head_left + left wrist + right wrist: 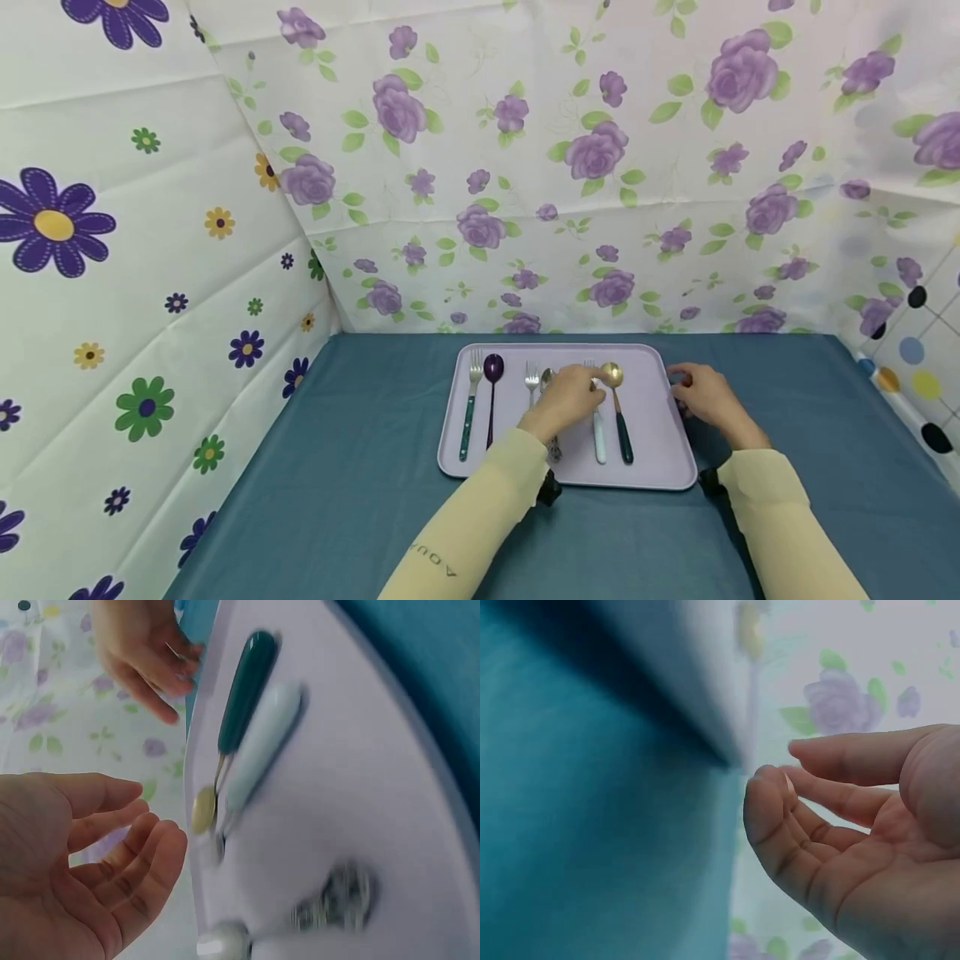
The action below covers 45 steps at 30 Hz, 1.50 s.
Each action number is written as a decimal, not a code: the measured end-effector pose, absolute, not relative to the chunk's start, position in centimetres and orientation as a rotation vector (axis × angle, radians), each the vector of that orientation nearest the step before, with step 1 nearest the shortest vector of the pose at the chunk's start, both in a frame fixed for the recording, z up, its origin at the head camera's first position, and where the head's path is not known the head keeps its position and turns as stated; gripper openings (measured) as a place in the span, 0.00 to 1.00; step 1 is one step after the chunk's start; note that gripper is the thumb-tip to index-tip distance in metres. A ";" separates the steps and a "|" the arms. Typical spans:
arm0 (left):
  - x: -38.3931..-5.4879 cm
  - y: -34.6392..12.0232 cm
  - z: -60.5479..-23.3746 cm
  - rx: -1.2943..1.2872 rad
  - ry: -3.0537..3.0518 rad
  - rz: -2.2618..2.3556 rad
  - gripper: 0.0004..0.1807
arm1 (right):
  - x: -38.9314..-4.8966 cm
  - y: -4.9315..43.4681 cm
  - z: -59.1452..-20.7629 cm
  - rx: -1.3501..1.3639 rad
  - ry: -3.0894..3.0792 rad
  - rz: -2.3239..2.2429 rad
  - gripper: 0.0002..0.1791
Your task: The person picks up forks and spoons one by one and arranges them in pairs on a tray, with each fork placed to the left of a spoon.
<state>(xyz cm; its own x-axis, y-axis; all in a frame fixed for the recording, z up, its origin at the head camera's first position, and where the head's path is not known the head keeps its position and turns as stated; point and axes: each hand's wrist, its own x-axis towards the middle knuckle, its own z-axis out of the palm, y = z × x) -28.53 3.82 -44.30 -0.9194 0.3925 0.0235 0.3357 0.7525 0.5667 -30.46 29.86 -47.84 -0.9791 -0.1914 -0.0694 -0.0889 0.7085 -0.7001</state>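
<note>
My left hand (567, 402) hovers over the lilac tray (660, 462), its fingers loosely curled with nothing between them in the left wrist view. Closest to it are a white-handled fork (599, 437), its head partly covered by the fingers, and a gold spoon (624, 437) with a dark green handle. An ornate silver spoon (555, 452) lies partly under that arm. Just off the tray's right edge is my right hand (708, 398), fingers bent and holding nothing; whether it touches the rim I cannot tell.
Farther left on the tray lie a green-handled fork (468, 425), a dark purple spoon (492, 371) and a small silver fork (532, 377), its lower part hidden by the left arm. A blue-green cloth (360, 467) covers the table. Flowered sheets (480, 167) stand behind and at the sides.
</note>
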 end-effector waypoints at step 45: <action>-32.9 -5.6 -42.7 0.385 3.223 0.377 0.37 | -34.9 15.8 -43.2 -0.389 3.068 -0.426 0.50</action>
